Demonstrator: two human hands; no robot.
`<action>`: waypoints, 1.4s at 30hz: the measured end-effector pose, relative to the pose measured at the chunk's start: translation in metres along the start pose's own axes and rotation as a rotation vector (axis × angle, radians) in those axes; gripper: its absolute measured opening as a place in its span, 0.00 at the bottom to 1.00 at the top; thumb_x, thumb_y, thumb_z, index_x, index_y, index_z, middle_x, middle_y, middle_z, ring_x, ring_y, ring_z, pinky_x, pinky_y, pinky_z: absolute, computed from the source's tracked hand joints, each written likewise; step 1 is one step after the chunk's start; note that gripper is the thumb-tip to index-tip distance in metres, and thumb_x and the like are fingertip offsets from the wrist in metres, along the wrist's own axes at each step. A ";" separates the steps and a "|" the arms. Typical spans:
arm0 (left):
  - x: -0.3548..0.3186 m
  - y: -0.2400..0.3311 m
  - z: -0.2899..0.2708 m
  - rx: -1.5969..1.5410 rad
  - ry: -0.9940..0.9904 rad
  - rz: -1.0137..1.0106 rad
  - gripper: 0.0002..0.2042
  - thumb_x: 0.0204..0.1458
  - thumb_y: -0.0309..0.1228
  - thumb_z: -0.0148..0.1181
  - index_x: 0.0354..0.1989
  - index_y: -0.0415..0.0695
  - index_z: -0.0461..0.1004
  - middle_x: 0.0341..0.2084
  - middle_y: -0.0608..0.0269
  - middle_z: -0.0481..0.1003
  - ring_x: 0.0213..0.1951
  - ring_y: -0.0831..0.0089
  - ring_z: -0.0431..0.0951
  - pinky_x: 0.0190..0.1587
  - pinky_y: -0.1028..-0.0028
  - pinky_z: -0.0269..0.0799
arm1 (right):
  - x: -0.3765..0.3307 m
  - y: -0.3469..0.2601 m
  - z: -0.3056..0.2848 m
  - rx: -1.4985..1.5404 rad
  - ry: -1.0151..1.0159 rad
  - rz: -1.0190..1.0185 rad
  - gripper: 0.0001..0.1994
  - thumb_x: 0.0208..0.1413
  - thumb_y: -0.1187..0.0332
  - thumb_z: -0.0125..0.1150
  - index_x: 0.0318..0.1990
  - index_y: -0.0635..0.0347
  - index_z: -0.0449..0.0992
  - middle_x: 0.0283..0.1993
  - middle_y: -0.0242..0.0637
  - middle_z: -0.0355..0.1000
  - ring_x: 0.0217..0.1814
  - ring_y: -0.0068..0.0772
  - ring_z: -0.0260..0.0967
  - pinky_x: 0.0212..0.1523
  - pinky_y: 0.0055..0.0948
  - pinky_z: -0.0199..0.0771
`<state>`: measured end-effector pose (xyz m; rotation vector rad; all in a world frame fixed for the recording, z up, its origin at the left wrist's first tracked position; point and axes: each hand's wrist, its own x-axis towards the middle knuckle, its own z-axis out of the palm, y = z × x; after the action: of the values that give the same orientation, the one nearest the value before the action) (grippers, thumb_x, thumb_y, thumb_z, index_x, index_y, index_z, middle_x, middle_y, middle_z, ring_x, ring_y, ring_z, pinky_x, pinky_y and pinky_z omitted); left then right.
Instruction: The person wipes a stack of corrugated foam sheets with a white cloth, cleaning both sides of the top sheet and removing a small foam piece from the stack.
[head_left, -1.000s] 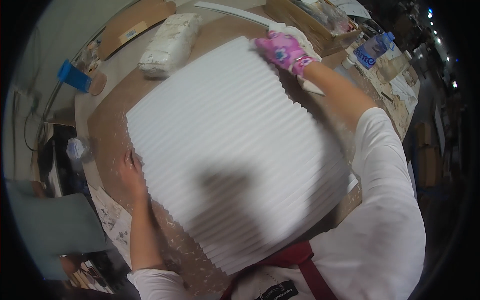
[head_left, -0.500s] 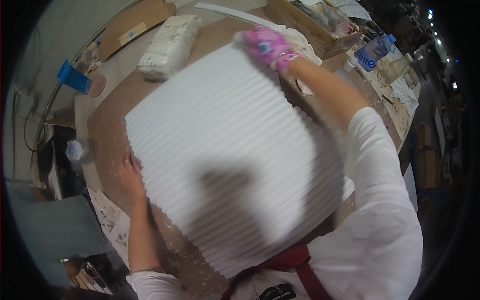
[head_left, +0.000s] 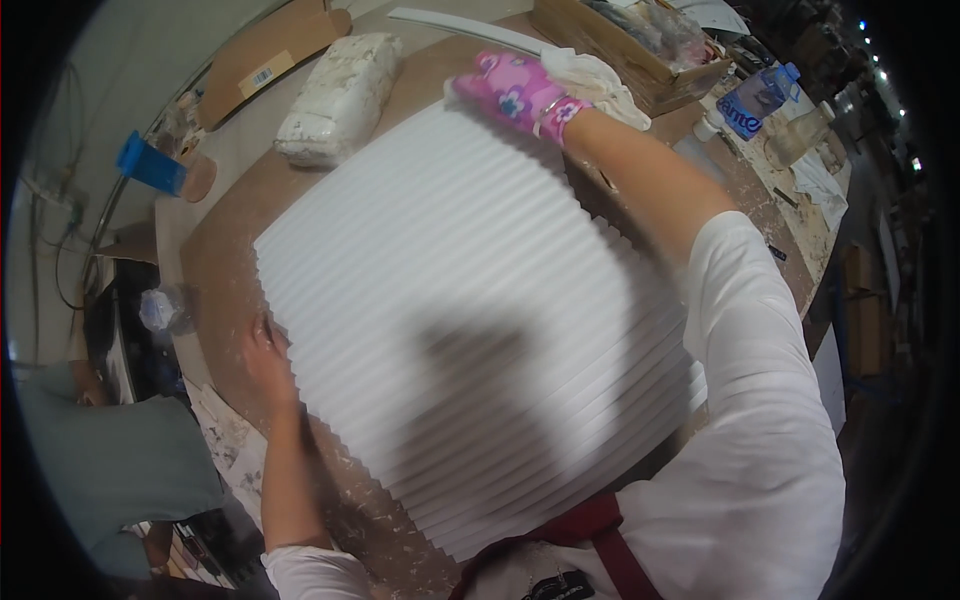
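The white ridged strips [head_left: 400, 230] lie side by side in one big sheet in the middle of the brown worktop [head_left: 220, 235], right in front of the person, perhaps so both hands can reach them. The bare left hand [head_left: 268, 365] rests against their left edge, maybe to stop them from sliding. I cannot tell if its grip pinches a strip or just leans there. The right hand [head_left: 515, 95], in a pink flowery glove [head_left: 500, 80], is bent down over the far edge. The glove may keep that hand clean or safe. I cannot tell if this grip has anything in it. A crumpled white cloth [head_left: 600, 88] sits just beside it. A white block [head_left: 340, 95] lies past the strips, seemingly out of the way.
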<state>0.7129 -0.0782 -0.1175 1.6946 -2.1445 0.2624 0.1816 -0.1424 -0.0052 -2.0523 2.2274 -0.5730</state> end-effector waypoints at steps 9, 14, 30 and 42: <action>0.002 -0.007 0.013 -0.042 0.054 0.045 0.16 0.57 0.29 0.51 0.54 0.44 0.69 0.50 0.52 0.71 0.51 0.52 0.71 0.53 0.61 0.67 | -0.007 0.006 0.005 0.131 0.063 -0.150 0.22 0.59 0.49 0.50 0.40 0.61 0.76 0.44 0.46 0.75 0.42 0.44 0.75 0.43 0.38 0.73; -0.001 -0.011 0.001 -0.077 0.011 0.015 0.16 0.57 0.29 0.51 0.54 0.44 0.70 0.50 0.52 0.71 0.51 0.53 0.71 0.53 0.62 0.67 | -0.023 -0.050 -0.006 0.059 0.008 -0.205 0.24 0.58 0.47 0.48 0.42 0.61 0.75 0.47 0.49 0.74 0.46 0.48 0.73 0.50 0.40 0.71; -0.001 0.018 -0.002 0.029 0.058 -0.044 0.15 0.55 0.31 0.53 0.51 0.45 0.72 0.51 0.54 0.71 0.50 0.54 0.72 0.51 0.61 0.69 | -0.006 -0.064 0.032 0.116 0.058 -0.224 0.07 0.51 0.65 0.58 0.38 0.46 0.77 0.26 0.40 0.71 0.32 0.43 0.73 0.32 0.42 0.73; -0.004 0.012 -0.002 -0.033 0.081 -0.088 0.16 0.56 0.32 0.51 0.52 0.46 0.72 0.52 0.57 0.70 0.52 0.55 0.70 0.53 0.61 0.67 | -0.026 -0.146 0.061 0.114 0.086 -0.535 0.10 0.58 0.60 0.53 0.43 0.44 0.79 0.40 0.41 0.75 0.42 0.45 0.74 0.43 0.38 0.74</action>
<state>0.7021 -0.0711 -0.1163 1.7244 -2.0007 0.2643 0.3409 -0.1376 -0.0225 -2.6036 1.6156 -0.8101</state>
